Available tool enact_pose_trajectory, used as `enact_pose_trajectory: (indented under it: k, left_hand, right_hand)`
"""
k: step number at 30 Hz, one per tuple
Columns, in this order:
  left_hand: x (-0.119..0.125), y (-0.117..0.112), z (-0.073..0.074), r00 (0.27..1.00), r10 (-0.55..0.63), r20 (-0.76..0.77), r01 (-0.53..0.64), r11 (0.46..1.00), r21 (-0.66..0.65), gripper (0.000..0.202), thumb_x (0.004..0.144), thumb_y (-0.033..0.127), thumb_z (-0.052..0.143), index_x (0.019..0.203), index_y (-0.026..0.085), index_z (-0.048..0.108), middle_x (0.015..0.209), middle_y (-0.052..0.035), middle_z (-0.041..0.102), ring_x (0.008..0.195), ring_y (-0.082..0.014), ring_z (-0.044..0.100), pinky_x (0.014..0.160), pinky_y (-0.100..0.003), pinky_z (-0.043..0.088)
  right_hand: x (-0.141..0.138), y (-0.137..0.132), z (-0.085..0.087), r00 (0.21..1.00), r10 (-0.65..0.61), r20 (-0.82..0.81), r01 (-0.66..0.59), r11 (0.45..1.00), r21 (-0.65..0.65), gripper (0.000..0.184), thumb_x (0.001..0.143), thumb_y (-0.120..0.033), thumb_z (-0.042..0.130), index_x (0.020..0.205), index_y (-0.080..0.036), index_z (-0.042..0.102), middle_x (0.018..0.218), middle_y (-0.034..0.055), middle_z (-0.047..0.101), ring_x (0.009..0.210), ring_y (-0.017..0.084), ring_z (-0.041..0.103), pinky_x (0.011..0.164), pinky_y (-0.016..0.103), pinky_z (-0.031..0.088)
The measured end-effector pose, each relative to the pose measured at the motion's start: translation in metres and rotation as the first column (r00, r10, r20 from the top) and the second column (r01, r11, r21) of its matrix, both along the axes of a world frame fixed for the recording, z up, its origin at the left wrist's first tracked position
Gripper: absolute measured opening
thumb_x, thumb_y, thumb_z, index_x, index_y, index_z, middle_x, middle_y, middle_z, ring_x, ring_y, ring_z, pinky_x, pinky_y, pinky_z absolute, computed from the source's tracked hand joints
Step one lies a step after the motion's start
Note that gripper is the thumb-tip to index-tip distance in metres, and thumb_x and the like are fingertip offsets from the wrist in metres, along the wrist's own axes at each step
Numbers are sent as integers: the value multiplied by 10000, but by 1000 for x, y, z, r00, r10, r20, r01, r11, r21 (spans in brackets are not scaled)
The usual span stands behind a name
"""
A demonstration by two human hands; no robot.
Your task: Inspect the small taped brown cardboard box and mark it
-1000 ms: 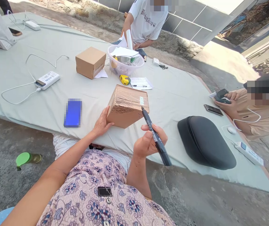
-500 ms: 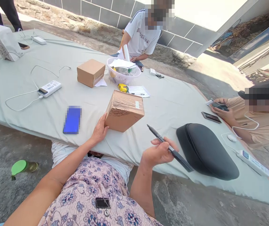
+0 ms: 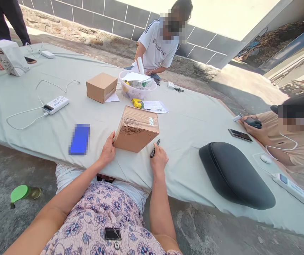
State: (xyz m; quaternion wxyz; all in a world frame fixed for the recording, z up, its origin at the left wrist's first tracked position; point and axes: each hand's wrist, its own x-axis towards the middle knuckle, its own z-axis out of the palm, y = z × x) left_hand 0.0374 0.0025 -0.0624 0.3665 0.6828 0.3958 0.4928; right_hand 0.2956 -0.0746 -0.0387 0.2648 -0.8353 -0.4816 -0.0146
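A brown cardboard box (image 3: 137, 136) stands tilted on the cloth-covered table in front of me, its top face covered in dark scribbled lines, with a small patterned label near one edge. My left hand (image 3: 107, 150) grips its left side, the thumb against the near face and the other fingers partly hidden behind. To the right of the box, my right hand (image 3: 159, 158) rests low at the cloth with its fingers around a black marker pen (image 3: 152, 152). The pen lies close to the box's lower right edge, a small gap apart from it.
A blue-screened phone (image 3: 79, 140) and a white power bank (image 3: 56, 105) lie left. Beyond are another carton (image 3: 101, 86), a basket (image 3: 134, 92), a yellow tape measure (image 3: 137, 103) and paper (image 3: 155, 106). A black padded seat (image 3: 237, 173) sits right. Co-workers sit opposite and right.
My right hand has moved left and down to the table beside the box, bringing the marker pen from the air to the cloth. My left hand stays on the box.
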Motion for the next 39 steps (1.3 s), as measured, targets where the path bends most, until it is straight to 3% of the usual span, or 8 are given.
enact_pose_trajectory:
  k: [6,8,11,14,17,28,34,39]
  left_hand:
    - [-43,11,47,970,235,-59,-237,971,-34,614,798,95,443,1399,199,514,1373,-133,609,1197,-254,651,953,-437,597]
    - [-69,17,69,884,438,-162,-439,898,32,507,837,152,466,1332,170,572,1314,-149,629,1197,-282,631,1006,-468,551]
    - [-106,20,91,650,629,-426,-654,749,107,471,902,335,508,1306,113,600,1396,-219,567,1367,-397,465,1114,-582,408]
    - [-125,14,96,403,528,-748,-751,657,59,564,928,473,485,1223,18,642,1339,-316,578,1330,-473,448,1080,-644,360]
    - [-123,7,95,325,402,-856,-735,677,39,598,948,506,436,1203,10,653,1327,-329,586,1307,-466,461,1062,-634,358]
    - [-118,13,106,559,356,-749,-683,710,-172,373,935,319,445,1131,106,680,1282,-273,657,1285,-431,545,1047,-592,398]
    - [-115,13,105,703,349,-619,-596,764,-246,248,889,246,440,971,193,667,1021,-143,736,1036,-336,658,874,-417,477]
    - [-116,9,102,813,360,-458,-527,790,-313,147,831,273,500,872,209,627,662,-41,635,752,-273,640,708,-347,461]
  right_hand:
    - [-4,-1,0,1000,-24,10,24,998,-55,521,944,-108,383,1405,-243,587,1391,115,610,1284,255,506,1023,409,360]
    - [-5,0,-1,1000,-26,5,26,998,-54,520,946,-112,383,1407,-240,587,1399,119,605,1301,264,498,1029,413,349]
    - [-4,1,-4,1000,-20,-5,20,999,-42,525,944,-108,374,1402,-244,591,1399,122,603,1312,264,489,1041,413,334]
    - [-4,1,-6,1000,-13,-13,13,1000,-14,574,914,-62,344,1398,-253,587,1394,114,604,1317,247,480,1056,403,320]
    - [-4,1,-8,1000,-11,-22,12,1000,27,621,870,-22,330,1394,-245,578,1390,111,607,1313,239,485,1066,407,326]
    - [5,3,-18,990,-22,-141,58,966,254,552,804,-123,378,1312,-169,590,1244,154,673,1214,267,579,1059,466,427]
    - [5,-2,-9,959,-34,-281,159,885,438,510,819,-234,398,1296,-155,562,1159,152,690,1063,246,656,971,440,499]
    - [-4,-8,5,927,-15,-375,237,798,554,473,856,-299,416,1292,-161,538,1081,128,699,991,225,690,848,385,535]
